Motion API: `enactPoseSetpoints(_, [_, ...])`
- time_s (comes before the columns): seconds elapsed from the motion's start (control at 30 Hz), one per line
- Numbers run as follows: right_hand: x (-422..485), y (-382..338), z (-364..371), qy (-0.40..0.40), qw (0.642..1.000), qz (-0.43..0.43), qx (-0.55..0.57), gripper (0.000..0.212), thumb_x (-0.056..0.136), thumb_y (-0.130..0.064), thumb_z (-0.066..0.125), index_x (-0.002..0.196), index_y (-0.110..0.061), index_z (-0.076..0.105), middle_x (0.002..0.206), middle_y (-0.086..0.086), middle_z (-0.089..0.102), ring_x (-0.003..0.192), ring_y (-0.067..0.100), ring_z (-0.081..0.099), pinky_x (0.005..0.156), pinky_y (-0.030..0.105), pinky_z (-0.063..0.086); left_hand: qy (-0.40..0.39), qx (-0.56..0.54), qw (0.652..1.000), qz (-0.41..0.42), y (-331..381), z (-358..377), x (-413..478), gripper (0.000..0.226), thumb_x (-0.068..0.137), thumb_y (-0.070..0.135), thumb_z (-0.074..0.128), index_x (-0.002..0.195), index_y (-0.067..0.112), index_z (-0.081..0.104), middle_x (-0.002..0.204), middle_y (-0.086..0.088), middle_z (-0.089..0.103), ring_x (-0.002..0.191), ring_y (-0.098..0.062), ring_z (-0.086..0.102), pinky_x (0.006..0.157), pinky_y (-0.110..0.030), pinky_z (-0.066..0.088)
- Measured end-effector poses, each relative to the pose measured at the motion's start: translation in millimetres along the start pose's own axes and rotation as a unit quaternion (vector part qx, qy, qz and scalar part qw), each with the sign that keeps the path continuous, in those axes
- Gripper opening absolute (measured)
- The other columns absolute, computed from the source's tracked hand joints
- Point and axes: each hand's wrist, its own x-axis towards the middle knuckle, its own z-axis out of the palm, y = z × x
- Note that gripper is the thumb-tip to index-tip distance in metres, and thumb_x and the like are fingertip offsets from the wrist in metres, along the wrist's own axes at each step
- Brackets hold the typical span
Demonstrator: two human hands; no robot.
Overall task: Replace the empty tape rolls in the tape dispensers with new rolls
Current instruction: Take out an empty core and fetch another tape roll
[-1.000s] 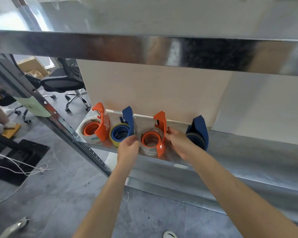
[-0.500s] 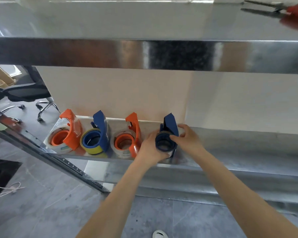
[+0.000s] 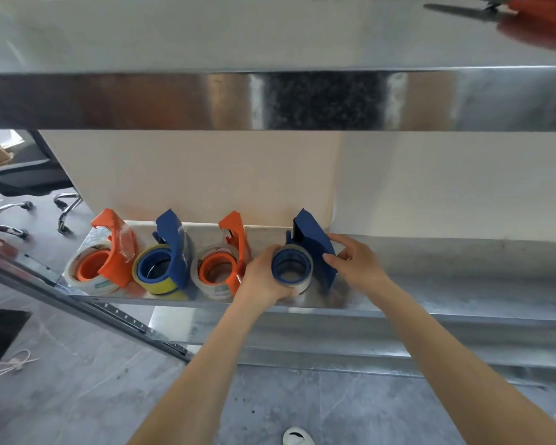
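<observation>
The person is showing two bare forearms with no sleeves, the left hand [image 3: 264, 277] and right hand [image 3: 357, 263] wearing nothing; a white shoe [image 3: 297, 437] is peeking in at 6 o'clock.

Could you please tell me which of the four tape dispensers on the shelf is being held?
The rightmost blue dispenser: the left hand grips its roll and the right hand its body. The other three stand untouched.

orange dispenser [image 3: 113, 248], blue dispenser [image 3: 174, 248], yellow tape roll [image 3: 156, 284], silver shelf [image 3: 430, 271].
</observation>
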Motion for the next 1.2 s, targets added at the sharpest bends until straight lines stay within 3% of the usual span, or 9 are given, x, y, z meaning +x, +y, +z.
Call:
enactPoseSetpoints(0.23, [-0.3, 3.0, 5.4, 0.013, 1.0, 0.001, 0.011, 0.04, 0.093, -0.026, 0.058, 0.133, -0.031, 0.053, 0.071, 0.002, 0.06, 0.063, 0.009, 0.055, 0.055, 0.016, 0.038, -0.004, 0.004, 1.0, 0.006, 1.6, -0.8, 0.7, 0.076, 0.058, 0.026, 0.086, 0.125, 0.019, 0.05, 0.117, 0.004, 0.064, 0.107, -0.017, 0.06, 0.086, -0.021, 0.046])
enactPoseSetpoints(0.4, [1.1, 3.1, 5.7, 0.002, 1.0, 0.006, 0.011, 0.042, 0.093, -0.028, 0.058, 0.135, -0.029, 0.052, 0.081, 0.009, 0.067, 0.074, 0.018, 0.064, 0.06, 0.021, 0.042, 0.012, -0.006, 0.999, 0.043, 13.3, -14.9, -3.4, 0.076, 0.058, 0.029, 0.084, 0.125, 0.027, 0.049, 0.109, 0.016, 0.059, 0.096, -0.004, 0.054, 0.079, -0.012, 0.04])
enactPoseSetpoints(0.47, [-0.9, -0.9, 4.6, 0.006, 1.0, 0.015, -0.008, 0.044, 0.097, -0.035, 0.05, 0.14, -0.026, 0.046, 0.089, 0.005, 0.063, 0.079, 0.018, 0.059, 0.069, 0.025, 0.041, 0.022, -0.009, 0.998, 0.063, 17.2, -20.8, -6.6, 0.077, 0.056, 0.028, 0.085, 0.124, 0.03, 0.048, 0.11, 0.019, 0.056, 0.1, -0.002, 0.053, 0.078, -0.006, 0.038])
enactPoseSetpoints(0.57, [-1.0, -8.2, 0.8, 0.058, 0.998, 0.011, 0.002, 0.058, 0.096, -0.048, 0.042, 0.147, -0.022, 0.032, 0.121, 0.009, 0.053, 0.107, 0.023, 0.052, 0.09, 0.032, 0.039, 0.042, 0.002, 0.995, 0.089, 23.7, -29.0, -9.6, 0.077, 0.055, 0.029, 0.085, 0.122, 0.03, 0.047, 0.112, 0.02, 0.054, 0.104, -0.002, 0.052, 0.077, 0.0, 0.034])
enactPoseSetpoints(0.73, [-18.5, -27.8, -16.7, -0.047, 0.989, -0.058, 0.125, 0.061, 0.088, -0.049, 0.06, 0.143, -0.039, 0.036, 0.131, -0.006, 0.052, 0.12, 0.012, 0.049, 0.087, 0.022, 0.038, 0.059, -0.02, 0.99, 0.127, 43.2, -37.2, -15.9, 0.078, 0.057, 0.023, 0.085, 0.119, 0.035, 0.041, 0.109, 0.023, 0.054, 0.1, 0.004, 0.053, 0.076, 0.002, 0.038])
enactPoseSetpoints(0.87, [-37.3, -30.9, -39.8, -0.115, 0.98, -0.143, 0.082, 0.087, 0.071, -0.036, 0.082, 0.142, -0.047, 0.034, 0.142, -0.019, 0.042, 0.126, 0.002, 0.041, 0.099, 0.019, 0.035, 0.047, -0.021, 0.986, 0.158, 61.0, -38.2, -21.6, 0.079, 0.059, 0.031, 0.085, 0.125, 0.032, 0.041, 0.113, 0.019, 0.055, 0.102, 0.001, 0.056, 0.078, -0.005, 0.043])
enactPoseSetpoints(0.93, [-44.7, -30.3, -47.1, -0.096, 0.98, -0.158, 0.078, 0.093, 0.067, -0.028, 0.087, 0.144, -0.039, 0.036, 0.141, -0.023, 0.043, 0.125, -0.002, 0.042, 0.101, 0.018, 0.037, 0.042, -0.024, 0.984, 0.172, 70.2, -36.6, -25.9, 0.082, 0.057, 0.038, 0.086, 0.126, 0.032, 0.041, 0.115, 0.017, 0.056, 0.105, -0.001, 0.056, 0.084, -0.013, 0.047])
enactPoseSetpoints(1.0, [-52.5, -29.3, -54.5, -0.051, 0.981, -0.17, 0.078, 0.094, 0.062, -0.028, 0.09, 0.142, -0.035, 0.041, 0.139, -0.022, 0.048, 0.126, -0.002, 0.045, 0.106, 0.026, 0.04, 0.038, -0.034, 0.982, 0.18, 79.1, -33.9, -31.1, 0.083, 0.055, 0.04, 0.087, 0.124, 0.035, 0.042, 0.114, 0.019, 0.057, 0.107, -0.001, 0.056, 0.087, -0.02, 0.049])
enactPoseSetpoints(1.2, [-100.2, -27.6, -76.9, -0.008, 0.974, -0.202, 0.099, 0.088, 0.059, -0.025, 0.091, 0.134, -0.039, 0.047, 0.133, -0.024, 0.052, 0.113, 0.005, 0.06, 0.101, 0.033, 0.048, 0.02, -0.044, 0.973, 0.225, 107.7, -31.2, -62.9, 0.081, 0.056, 0.03, 0.09, 0.12, 0.036, 0.042, 0.101, 0.015, 0.061, 0.093, 0.003, 0.057, 0.08, -0.013, 0.049])
